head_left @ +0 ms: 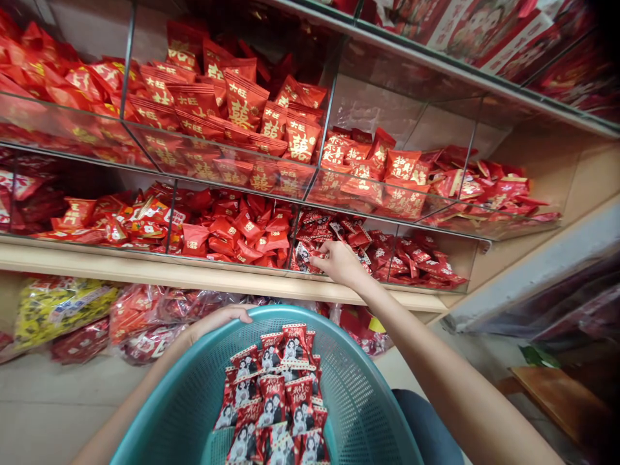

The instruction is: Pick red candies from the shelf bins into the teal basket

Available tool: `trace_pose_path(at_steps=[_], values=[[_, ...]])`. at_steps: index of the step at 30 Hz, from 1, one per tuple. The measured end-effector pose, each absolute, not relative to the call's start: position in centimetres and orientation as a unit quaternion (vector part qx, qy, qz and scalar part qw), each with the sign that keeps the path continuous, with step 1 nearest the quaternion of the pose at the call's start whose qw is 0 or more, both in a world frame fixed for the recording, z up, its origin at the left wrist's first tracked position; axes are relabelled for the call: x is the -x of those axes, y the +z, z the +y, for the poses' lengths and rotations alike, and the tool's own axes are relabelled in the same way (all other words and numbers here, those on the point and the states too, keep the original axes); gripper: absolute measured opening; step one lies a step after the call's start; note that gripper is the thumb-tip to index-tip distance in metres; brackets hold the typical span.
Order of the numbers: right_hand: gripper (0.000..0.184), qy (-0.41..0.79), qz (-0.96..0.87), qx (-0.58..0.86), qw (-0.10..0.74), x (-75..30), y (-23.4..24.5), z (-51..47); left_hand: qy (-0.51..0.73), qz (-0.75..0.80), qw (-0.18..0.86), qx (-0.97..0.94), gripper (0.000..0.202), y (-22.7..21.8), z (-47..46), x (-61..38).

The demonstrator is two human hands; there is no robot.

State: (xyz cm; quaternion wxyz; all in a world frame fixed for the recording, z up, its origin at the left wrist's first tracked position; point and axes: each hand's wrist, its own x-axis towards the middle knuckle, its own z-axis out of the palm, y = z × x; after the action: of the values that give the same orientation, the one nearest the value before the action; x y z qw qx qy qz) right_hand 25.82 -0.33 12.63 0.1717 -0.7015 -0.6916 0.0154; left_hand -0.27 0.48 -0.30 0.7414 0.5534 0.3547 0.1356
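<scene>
My left hand (217,321) grips the far rim of a teal plastic basket (194,400) held low in front of me. Several red candy packets (276,400) with a printed picture lie stacked inside it. My right hand (339,261) reaches into a clear bin (339,242) on the lower shelf, fingers curled among the same small red packets; whether it holds one is hidden.
Clear-fronted bins of red wrapped sweets (232,110) fill two shelf rows above a wooden ledge (145,271). Bagged sweets, yellow (58,307) and red (155,320), lie on the floor below. A brown wooden piece (557,394) sits at lower right.
</scene>
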Motion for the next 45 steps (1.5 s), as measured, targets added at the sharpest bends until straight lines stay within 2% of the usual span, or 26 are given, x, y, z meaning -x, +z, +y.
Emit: trace_pose_path(at_steps=[4, 8, 14, 17, 19, 22, 24, 27, 32, 37, 45], values=[[0.026, 0.056, -0.701, 0.654, 0.277, -27.0, 11.2, -0.5, 0.147, 0.346, 0.75, -0.544, 0.054, -0.6, 0.5, 0.4], [0.024, 0.095, -0.699, 0.618, 0.347, -27.5, 10.5, -0.7, 0.15, 0.352, 0.756, -0.532, 0.054, -0.4, 0.3, 0.2], [0.02, 0.054, -0.685, 0.556, 0.467, -26.9, 12.9, -3.3, 0.154, 0.35, 0.765, -0.519, 0.046, 0.2, 0.0, 0.0], [0.02, 0.111, -0.685, 0.522, 0.496, -25.7, 13.2, -5.3, 0.154, 0.36, 0.766, -0.509, 0.046, 0.2, 0.0, 0.0], [0.02, 0.199, -0.704, 0.495, 0.469, -24.6, 12.2, -6.4, 0.161, 0.358, 0.758, -0.521, 0.045, 0.4, -0.1, -0.1], [0.02, 0.324, -0.751, 0.454, 0.352, -22.8, 9.4, -7.1, 0.159, 0.343, 0.756, -0.534, 0.043, 0.8, -0.4, -0.3], [0.019, 0.347, -0.779, 0.445, 0.274, -21.8, 7.3, -6.9, 0.157, 0.354, 0.747, -0.541, 0.043, 0.9, -0.5, -0.4], [0.016, 0.338, -0.804, 0.442, 0.21, -20.7, 5.1, -5.7, 0.162, 0.367, 0.728, -0.556, 0.044, 0.5, -0.3, -0.2], [0.014, 0.322, -0.83, 0.418, 0.178, -19.6, 3.5, -4.1, 0.172, 0.335, 0.727, -0.574, 0.046, -0.7, 0.4, 0.2], [0.012, 0.24, -0.861, 0.427, 0.135, -18.9, 2.8, -4.2, 0.176, 0.333, 0.711, -0.594, 0.047, -0.8, 0.7, 0.1], [0.016, 0.064, -0.893, 0.425, 0.136, -18.5, 1.7, -5.2, 0.173, 0.342, 0.683, -0.622, 0.046, 0.1, 0.4, -0.2]])
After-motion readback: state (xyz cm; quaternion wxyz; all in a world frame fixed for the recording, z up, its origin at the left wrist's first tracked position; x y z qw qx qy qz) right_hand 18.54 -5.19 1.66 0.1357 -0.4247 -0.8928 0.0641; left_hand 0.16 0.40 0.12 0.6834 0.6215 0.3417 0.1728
